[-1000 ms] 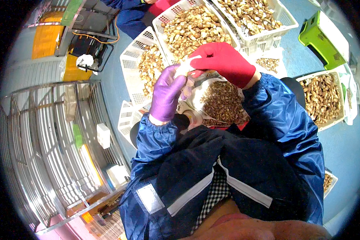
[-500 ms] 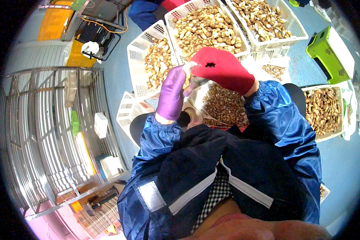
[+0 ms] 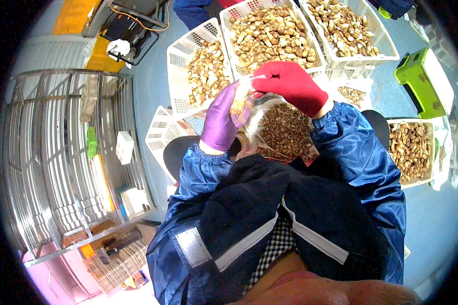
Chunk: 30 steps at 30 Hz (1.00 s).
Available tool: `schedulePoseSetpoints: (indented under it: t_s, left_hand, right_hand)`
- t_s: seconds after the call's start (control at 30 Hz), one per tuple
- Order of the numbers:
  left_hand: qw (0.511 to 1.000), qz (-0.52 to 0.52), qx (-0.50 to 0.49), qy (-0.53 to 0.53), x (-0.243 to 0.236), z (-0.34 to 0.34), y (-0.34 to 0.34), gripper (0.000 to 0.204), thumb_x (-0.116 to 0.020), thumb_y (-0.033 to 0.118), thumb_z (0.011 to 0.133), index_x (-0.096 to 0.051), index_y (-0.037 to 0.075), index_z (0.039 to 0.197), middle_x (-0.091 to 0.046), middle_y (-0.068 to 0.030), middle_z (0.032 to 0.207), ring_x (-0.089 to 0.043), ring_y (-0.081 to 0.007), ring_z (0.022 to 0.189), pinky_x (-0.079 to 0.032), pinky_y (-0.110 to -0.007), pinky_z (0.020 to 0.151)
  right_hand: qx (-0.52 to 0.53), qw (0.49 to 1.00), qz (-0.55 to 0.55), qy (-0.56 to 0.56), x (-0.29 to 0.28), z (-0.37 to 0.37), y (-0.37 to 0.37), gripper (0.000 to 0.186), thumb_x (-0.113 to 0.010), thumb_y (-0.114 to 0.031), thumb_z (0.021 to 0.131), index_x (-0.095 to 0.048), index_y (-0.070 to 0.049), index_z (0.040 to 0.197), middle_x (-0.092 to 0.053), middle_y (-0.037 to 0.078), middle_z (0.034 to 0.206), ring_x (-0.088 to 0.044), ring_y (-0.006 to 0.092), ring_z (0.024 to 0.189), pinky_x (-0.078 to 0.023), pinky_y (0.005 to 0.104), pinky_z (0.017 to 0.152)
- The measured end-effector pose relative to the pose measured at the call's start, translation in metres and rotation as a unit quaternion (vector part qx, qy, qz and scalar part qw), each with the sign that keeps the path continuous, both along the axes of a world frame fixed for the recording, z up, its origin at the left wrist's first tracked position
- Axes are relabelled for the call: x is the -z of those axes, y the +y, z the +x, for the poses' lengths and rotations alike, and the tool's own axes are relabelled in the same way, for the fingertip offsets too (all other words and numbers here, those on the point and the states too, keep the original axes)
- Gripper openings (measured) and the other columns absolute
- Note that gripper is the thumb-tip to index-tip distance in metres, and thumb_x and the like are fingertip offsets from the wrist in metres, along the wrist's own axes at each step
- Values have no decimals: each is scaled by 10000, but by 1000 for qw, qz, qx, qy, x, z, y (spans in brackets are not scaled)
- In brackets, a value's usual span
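Observation:
My left hand, in a purple glove, is closed around a pale, brown-stained mushroom held upright over my lap. My right hand, in a red glove, is closed at the mushroom's upper end, its fingers pinched together on something small and whitish that I cannot make out. Below the hands, a heap of small brown scraps lies on white sheeting between my knees. Just beyond them stands a white crate full of mushrooms.
More mushrooms fill a crate at the left, a stacked crate at the far right and a basket beside my right knee. A green and white step stool lies on the blue floor. Metal racking stands at the left.
The mushroom shows more fully in my left hand, whose fingers have turned. My right hand has shifted slightly right. The surroundings have moved a little in the picture.

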State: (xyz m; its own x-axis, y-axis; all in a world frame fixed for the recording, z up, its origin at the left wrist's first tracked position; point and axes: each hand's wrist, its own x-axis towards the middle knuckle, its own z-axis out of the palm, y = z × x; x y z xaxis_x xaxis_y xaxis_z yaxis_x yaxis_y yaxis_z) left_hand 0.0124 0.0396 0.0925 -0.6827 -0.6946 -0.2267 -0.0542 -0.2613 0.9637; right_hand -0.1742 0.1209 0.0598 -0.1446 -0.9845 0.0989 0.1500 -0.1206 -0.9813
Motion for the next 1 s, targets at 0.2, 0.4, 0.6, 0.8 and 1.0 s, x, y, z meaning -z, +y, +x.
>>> schedulePoseSetpoints:
  t_s: [0.2,0.4,0.6,0.8,1.0]
  left_hand:
    - [1000,2,2,2,9,-1,3,313,-504,145,958,-524,54,1258,-616,-52,1062,-605,-114,904,-507,-226,686]
    - [984,-173,32,-32,17,3,-2,291,-492,109,962,-538,54,1244,-591,-37,1089,-576,-101,934,-514,-234,729]
    - [985,-143,45,-84,9,6,-1,553,-671,-45,777,-483,23,1292,-592,-122,1143,-590,-235,1048,-475,-316,892]
    - [871,-451,178,-75,29,21,-19,521,-651,-45,793,-498,21,1287,-593,-113,1169,-585,-220,1053,-467,-303,885]
    - [972,13,140,-186,47,34,-47,385,-547,275,941,-554,12,1221,-626,-62,958,-562,-99,693,-447,-221,577]
  right_hand:
    - [60,961,-156,218,7,-4,-2,178,-643,-174,796,-684,-92,949,-668,92,898,-656,235,800,-507,308,702]
    - [90,937,-242,236,14,3,-6,179,-646,-189,787,-700,-53,891,-682,85,854,-661,196,778,-513,304,693]
    - [-7,999,4,36,1,-4,-1,265,-674,-277,819,-693,-26,901,-686,97,869,-669,174,778,-516,291,706]
    - [-49,991,-61,106,9,-5,5,191,-641,-151,846,-657,31,902,-668,110,796,-662,178,729,-522,295,721]
    - [-90,941,63,319,38,1,14,249,-661,-278,774,-637,-31,788,-627,153,702,-639,248,688,-481,373,645]
